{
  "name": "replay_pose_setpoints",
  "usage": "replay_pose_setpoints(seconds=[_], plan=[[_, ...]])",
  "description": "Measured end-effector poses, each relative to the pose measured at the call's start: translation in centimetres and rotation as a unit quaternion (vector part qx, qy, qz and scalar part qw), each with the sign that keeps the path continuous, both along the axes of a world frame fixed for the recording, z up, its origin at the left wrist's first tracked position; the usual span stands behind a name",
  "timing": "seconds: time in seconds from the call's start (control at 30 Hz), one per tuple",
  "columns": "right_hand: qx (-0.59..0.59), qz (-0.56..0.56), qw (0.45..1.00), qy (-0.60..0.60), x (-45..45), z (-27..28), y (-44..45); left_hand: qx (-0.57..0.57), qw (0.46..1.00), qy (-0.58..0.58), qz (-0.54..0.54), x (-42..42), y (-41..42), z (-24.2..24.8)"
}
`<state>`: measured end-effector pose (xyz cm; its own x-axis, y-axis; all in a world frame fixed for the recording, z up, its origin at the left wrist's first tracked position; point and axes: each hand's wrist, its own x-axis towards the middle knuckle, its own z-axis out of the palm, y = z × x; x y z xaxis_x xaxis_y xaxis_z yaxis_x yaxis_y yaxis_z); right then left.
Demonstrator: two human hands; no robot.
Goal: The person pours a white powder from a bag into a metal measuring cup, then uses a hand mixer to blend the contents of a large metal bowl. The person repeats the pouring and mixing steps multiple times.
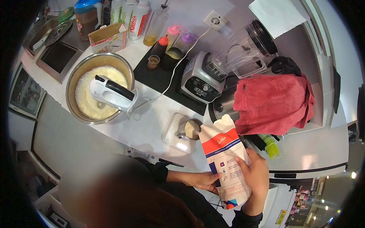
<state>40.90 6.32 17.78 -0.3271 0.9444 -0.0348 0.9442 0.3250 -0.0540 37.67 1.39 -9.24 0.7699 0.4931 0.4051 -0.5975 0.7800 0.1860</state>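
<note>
A paper pouch (225,159) with red and blue bands and printed writing is held in both hands, slanting toward the counter. My left hand (206,182) grips its lower left side, thumb on the front. My right hand (253,173) wraps its right side, thumb across the printed face. The pouch's upper end meets the rim of a small steel pitcher (182,128), which has pale, powder-like contents (192,129). Under the pitcher is a white kitchen scale (168,134) with a lit display.
Left on the counter, a white hand mixer (114,94) rests in a steel bowl (129,68) of pale yellow mixture. Its cord (174,71) crosses a black mat (142,67) to the wall outlet (215,21). A Getra blender (204,82) and red towel (273,105) stand right.
</note>
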Motion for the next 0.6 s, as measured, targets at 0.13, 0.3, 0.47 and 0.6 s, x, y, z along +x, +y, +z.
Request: replay_pose_setpoints(seconds=[0.13, 0.3, 0.47, 0.6], plan=[[0.022, 0.016, 1.0, -0.001, -0.32, 0.6, -0.63, 0.023, 1.0, -0.004, 0.015, -0.52, -0.18, 0.67], [0.006, 0.007, 1.0, -0.025, -0.41, 0.24, -0.09, 0.005, 1.0, -0.019, 0.017, -0.17, -0.12, 0.2], [0.018, 0.016, 1.0, -0.011, -0.2, 0.47, -0.64, 0.022, 0.999, -0.03, 0.017, -0.44, -0.22, 0.52], [0.024, 0.018, 0.999, -0.014, -0.26, 0.59, -0.79, 0.027, 0.999, -0.025, 0.032, -0.61, -0.39, 0.68]])
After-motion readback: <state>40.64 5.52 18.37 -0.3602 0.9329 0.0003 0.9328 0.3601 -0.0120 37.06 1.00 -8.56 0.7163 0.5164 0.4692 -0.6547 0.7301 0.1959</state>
